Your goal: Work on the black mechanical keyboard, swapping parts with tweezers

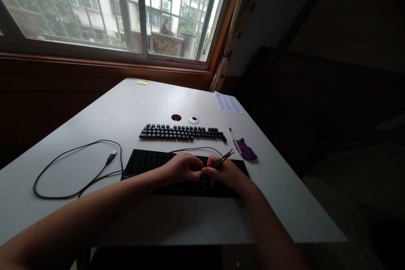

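Head view: keyboard (186, 188) under right fingers (211, 172), tight round puller (219, 163); left fingers (195, 163), hold unclear

Two hands, one left (186, 166) and one right (225, 171), meet over one keyboard (180, 187); one pronged tool (223, 159) is in the right's grip. Beyond the grip: one group of black keys (177, 133), too small to count, one hole (176, 117), one ring (193, 120), one yellow note (142, 82), one paper sheet (229, 103). Right of it: one brush (235, 140), one purple cloth (248, 149). Left: one looped cable (57, 198), one plug (110, 157).
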{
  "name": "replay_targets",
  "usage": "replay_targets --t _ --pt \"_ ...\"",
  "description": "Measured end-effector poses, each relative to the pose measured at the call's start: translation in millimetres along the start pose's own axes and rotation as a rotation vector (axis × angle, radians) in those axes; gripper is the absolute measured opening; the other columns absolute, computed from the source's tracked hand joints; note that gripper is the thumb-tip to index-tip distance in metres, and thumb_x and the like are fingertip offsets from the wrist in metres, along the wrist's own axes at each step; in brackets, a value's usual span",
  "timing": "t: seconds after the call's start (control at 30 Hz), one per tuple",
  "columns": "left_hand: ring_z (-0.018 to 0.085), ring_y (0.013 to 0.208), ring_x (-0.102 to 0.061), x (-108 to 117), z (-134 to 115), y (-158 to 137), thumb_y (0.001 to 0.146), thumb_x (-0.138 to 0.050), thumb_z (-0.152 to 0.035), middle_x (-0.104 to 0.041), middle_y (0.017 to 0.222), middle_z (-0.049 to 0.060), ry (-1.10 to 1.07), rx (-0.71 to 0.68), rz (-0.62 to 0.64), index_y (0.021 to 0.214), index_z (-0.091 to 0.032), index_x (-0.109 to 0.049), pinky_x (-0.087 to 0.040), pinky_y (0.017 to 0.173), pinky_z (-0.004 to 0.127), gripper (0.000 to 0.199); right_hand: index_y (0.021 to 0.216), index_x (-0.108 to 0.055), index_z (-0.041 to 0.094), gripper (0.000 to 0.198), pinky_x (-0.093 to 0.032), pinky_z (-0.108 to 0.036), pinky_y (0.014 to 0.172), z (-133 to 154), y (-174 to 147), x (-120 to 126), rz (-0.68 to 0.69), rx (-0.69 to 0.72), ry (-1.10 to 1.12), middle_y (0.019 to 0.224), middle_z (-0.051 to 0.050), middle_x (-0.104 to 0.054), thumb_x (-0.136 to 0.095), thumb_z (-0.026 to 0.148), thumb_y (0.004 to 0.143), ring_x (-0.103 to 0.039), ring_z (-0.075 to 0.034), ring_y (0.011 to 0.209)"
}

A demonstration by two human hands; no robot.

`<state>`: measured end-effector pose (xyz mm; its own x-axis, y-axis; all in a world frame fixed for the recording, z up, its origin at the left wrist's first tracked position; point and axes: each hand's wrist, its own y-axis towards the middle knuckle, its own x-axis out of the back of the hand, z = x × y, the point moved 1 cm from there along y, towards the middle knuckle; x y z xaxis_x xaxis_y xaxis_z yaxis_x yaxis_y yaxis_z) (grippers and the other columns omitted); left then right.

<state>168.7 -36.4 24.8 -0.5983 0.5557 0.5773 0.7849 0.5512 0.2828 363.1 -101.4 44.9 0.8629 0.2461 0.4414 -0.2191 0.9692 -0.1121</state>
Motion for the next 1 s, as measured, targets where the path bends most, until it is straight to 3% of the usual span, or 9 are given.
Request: replay_targets --t 0.2,0.47,0.77,0.87,1.0 --pt "0.01 0.06 -0.051 4.9 4.5 3.3 0.083 -0.067 -0.031 -0.062 0.067 -0.001 -0.159 0.098 -0.044 0.088 -0.011 -0.073 -0.034 0.054 0.019 0.022 0.089 -0.062 0.018 0.028 -0.049 -0.025 0.057 2.6 0.7 0.6 -0.078 -0.011 0.132 0.069 0.0 -0.071 -0.069 0.045 0.084 -0.067 -0.017 0.063" --pt "0.017 0.073 -0.064 7.2 12.3 8.3 0.087 -0.066 -0.042 -0.069 0.079 0.006 -0.52 0.188 -0.078 0.095 -0.012 -0.068 -0.049 0.068 0.027 0.032 0.089 -0.067 0.019 0.027 -0.046 -0.026 0.058 -6.1 10.3 -3.7 -0.225 0.072 0.344 0.071 0.0 -0.068 -0.073 0.044 0.083 -0.061 -0.015 0.063" --pt "0.019 0.085 -0.065 7.7 9.6 6.8 0.082 -0.071 -0.032 -0.068 0.09 0.006 -0.428 0.115 -0.206 0.094 -0.015 -0.064 -0.051 0.073 0.028 0.022 0.105 -0.064 0.02 0.034 -0.044 -0.025 0.056 -21.2 16.9 -14.9 -0.31 0.084 0.496 0.075 0.001 -0.066 -0.077 0.04 0.079 -0.059 -0.014 0.063" --pt "0.019 0.087 -0.067 6.4 10.3 6.5 0.085 -0.067 -0.029 -0.07 0.094 0.007 -0.422 0.125 -0.255 0.095 -0.016 -0.061 -0.052 0.074 0.028 0.018 0.118 -0.056 0.025 0.047 -0.048 -0.027 0.06 -25.0 16.2 -9.6 -0.529 0.169 0.47 0.1 -0.003 -0.065 -0.076 0.04 0.079 -0.062 -0.016 0.074" --pt "0.018 0.079 -0.066 7.7 7.5 6.1 0.085 -0.066 -0.027 -0.069 0.085 0.005 -0.301 0.136 -0.288 0.092 -0.016 -0.061 -0.051 0.07 0.027 0.013 0.12 -0.053 0.026 0.041 -0.052 -0.041 0.089 -21.3 5.3 -0.9 -0.889 0.363 0.129 0.119 -0.007 -0.06 -0.071 0.036 0.084 -0.06 -0.023 0.106"
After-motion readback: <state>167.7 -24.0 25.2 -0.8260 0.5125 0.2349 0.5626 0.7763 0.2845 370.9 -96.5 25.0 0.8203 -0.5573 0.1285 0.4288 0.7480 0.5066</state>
